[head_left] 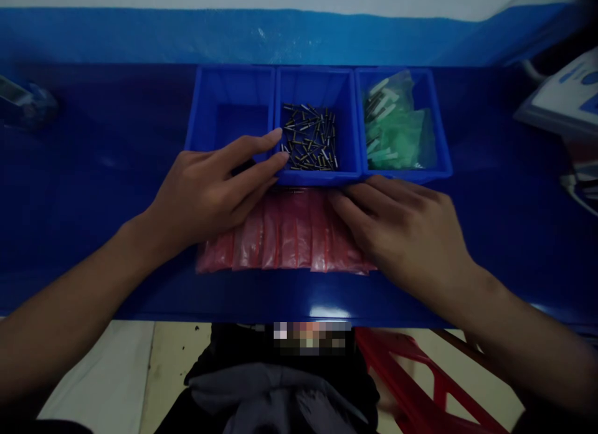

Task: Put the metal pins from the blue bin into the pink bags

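A row of red plastic bags [289, 231] lies overlapped on the blue table, in front of three blue bins. My left hand [212, 191] rests palm down on the left end of the row, its fingers stretched toward the rim of the middle bin [317, 177], which holds several small dark metal pins [311, 138]. My right hand [406, 225] lies flat on the right end of the row, fingertips pressing on a bag near the bins' front edge. Neither hand grips anything.
The left bin [228, 88] looks bare inside. The right bin [439, 135] holds green bags with pale parts. A white and blue device [565, 101] sits at the far right, a dim object [23, 101] at the far left. A red stool [420, 384] stands below the table edge.
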Available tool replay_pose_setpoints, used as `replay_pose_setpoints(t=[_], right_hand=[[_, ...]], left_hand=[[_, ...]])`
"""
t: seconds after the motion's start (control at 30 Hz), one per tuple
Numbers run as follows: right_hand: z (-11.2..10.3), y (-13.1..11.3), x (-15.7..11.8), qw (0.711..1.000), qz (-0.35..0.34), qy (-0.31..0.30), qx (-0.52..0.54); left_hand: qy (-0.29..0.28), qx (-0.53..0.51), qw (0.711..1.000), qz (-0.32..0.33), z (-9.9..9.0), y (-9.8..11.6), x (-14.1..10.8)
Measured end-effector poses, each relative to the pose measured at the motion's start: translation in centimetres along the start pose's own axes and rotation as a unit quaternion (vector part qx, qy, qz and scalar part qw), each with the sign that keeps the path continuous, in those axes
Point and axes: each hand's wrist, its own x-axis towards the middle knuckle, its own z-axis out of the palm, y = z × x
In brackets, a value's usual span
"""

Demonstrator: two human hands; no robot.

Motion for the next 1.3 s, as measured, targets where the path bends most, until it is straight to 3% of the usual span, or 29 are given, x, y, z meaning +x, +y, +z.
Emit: replay_pose_setpoints(t=[0.2,0.4,0.57,0.67,0.73,0.83,0.9,1.03,1.17,1.3], right_hand=[[-0.1,-0.1,0.1,0.998,-0.008,-0.054,-0.009],[-0.4,-0.4,0.2,0.999,0.005,-0.032,-0.023],[-0.6,-0.5,0.1,0.999,0.012,0.0,-0.038],[-1.5,-0.7,0.0,0.991,0.053,0.08,0.094],[-2.1,-0.8,0.1,0.964,0.122,0.117,0.206],[-2.4,-0.6,0.5,0.924,0.207,0.085,0.311],[-2.0,-0.4,0.8,0.908,0.215,0.112,0.342],[-1.0,-0.2,1.0,0.9,0.151,0.214,0.348],[-0.5,0.0,0.7,0.951,0.038,0.197,0.235],[0.1,0.0,0.4,0.993,-0.052,0.08,0.064]], left_hand=[[0.048,0.002,0.998,0.042,0.3,-0.3,0.1],[-0.006,-0.013,1.0,0.0,0.0,0.0,-0.1],[0.024,-0.009,0.999,0.03,0.1,-0.1,0.0],[0.033,-0.007,0.999,0.036,0.1,-0.1,0.0],[0.03,-0.002,0.999,0.032,0.1,-0.1,0.0],[0.032,0.005,0.999,0.034,0.1,-0.1,0.1],[0.026,0.008,0.999,0.033,0.0,-0.1,0.1],[0.007,0.004,1.0,0.017,0.0,-0.1,0.0],[0.006,-0.009,1.0,0.005,0.1,-0.1,-0.2],[0.03,-0.017,0.999,0.027,0.3,-0.3,-0.1]])
